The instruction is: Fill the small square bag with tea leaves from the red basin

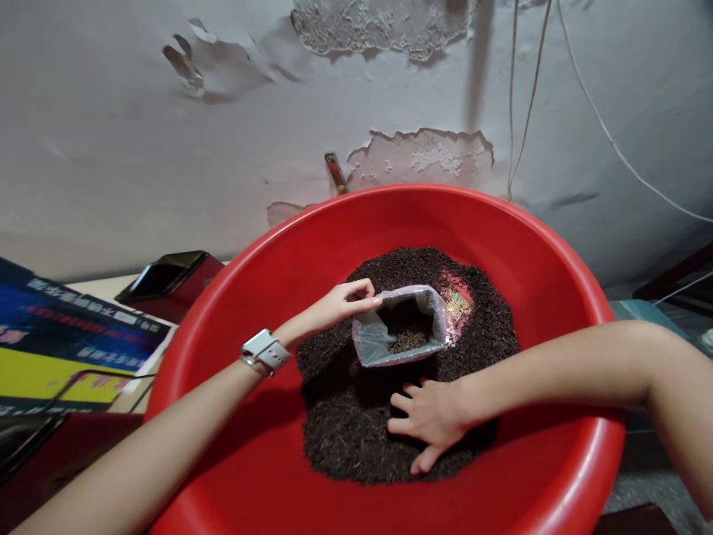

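A clear plastic bag (370, 343) stands with its mouth open in the middle of a big red basin (261, 260). Some dark, dry bits lie inside the bag. My left hand (348, 303) pinches the bag's left rim between thumb and fingers. Around the bag spreads a heap of dark, loose shreds (356, 446) that look like tea leaves. My right hand (431, 417) rests palm down on the heap, just in front of the bag, with its fingers spread and their tips partly sunk in the shreds.
Left of the basin are a dark red box with a black rim (172, 279) and a printed blue and yellow package (67, 342). Behind, a small red-handled object (336, 173) leans at the peeling wall (111, 148). Thin cords (526, 141) hang at the right.
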A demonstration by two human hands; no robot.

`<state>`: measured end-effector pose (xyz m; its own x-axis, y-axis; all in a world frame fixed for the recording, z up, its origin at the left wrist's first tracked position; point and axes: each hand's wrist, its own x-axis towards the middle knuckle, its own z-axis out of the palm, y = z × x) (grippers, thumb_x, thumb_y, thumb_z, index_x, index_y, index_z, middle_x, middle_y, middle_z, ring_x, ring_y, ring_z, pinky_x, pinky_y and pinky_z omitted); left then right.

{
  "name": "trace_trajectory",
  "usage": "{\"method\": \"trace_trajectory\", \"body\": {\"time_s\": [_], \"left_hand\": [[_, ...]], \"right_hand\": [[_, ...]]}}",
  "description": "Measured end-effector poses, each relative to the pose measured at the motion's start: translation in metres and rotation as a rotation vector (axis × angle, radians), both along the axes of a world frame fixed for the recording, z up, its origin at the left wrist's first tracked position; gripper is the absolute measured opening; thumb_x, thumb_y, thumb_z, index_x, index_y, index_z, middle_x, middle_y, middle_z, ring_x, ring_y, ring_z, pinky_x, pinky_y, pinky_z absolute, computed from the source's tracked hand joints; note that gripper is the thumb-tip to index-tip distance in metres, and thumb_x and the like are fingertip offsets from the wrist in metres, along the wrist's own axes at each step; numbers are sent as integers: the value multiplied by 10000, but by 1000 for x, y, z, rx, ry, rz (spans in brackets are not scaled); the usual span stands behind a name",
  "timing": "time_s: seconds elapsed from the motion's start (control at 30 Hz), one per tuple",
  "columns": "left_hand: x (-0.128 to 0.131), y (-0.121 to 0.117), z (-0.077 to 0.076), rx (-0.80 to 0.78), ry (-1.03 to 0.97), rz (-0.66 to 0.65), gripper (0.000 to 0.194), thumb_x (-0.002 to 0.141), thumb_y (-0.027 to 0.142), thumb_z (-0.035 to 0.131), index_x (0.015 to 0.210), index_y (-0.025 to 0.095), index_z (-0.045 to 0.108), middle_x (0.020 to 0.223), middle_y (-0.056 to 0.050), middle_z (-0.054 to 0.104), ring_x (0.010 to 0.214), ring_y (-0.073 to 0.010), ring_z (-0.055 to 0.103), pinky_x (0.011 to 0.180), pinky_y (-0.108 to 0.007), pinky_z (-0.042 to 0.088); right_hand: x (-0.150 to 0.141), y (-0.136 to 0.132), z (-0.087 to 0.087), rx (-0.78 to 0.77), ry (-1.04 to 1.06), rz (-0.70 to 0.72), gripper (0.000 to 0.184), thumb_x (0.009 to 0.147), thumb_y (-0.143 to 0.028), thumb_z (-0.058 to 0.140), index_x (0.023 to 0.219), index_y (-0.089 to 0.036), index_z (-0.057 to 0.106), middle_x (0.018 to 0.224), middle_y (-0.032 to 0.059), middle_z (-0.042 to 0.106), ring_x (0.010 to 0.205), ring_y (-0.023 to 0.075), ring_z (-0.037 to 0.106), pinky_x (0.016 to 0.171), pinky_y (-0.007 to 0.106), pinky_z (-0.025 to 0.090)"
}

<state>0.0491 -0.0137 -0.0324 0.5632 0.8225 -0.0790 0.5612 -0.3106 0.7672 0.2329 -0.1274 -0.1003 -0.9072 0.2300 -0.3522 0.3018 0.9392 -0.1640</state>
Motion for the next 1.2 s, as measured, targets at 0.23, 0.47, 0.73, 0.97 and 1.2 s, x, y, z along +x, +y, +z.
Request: {"method": "trace_trajectory", "body": {"time_s": [0.23,0.47,0.73,0.97,1.2], "left_hand": [[1,-1,1,-12,-19,2,360,696,517,535,699,167,449,699,22,457,642,-116,396,583,-231,317],[2,-2,2,-3,-7,5,371,693,535,521,696,171,449,685,22,459,635,-119,395,580,-232,314],[-1,0,-1,-15,-13,-16,354,718,514,526,718,167,455,705,23,457,648,-115,401,588,-230,322],[-1,1,-2,-1,-7,-26,354,727,517,520,732,167,463,711,18,461,657,-120,405,589,-233,330],[-2,1,-3,20,-13,-20,353,723,516,521,719,168,464,700,23,460,661,-124,410,587,-228,333]], "right_hand": [[-2,5,1,-90,-34,-24,671,746,-618,452,1251,-179,400,1242,198,442,1073,371,494,723,504,459],[-4,7,-3,-183,-107,-130,757,709,-648,476,1276,-151,404,1194,204,506,945,326,589,687,414,482],[-3,5,-9,-93,-61,-140,515,832,-544,378,1107,-138,534,855,142,665,763,274,649,570,359,485],[-12,1,21,192,214,-12,357,876,-434,327,956,-169,553,758,46,650,593,189,624,495,286,451],[-13,31,55,561,515,-122,340,912,-372,243,963,-157,501,810,81,574,732,190,572,576,291,423]]}}
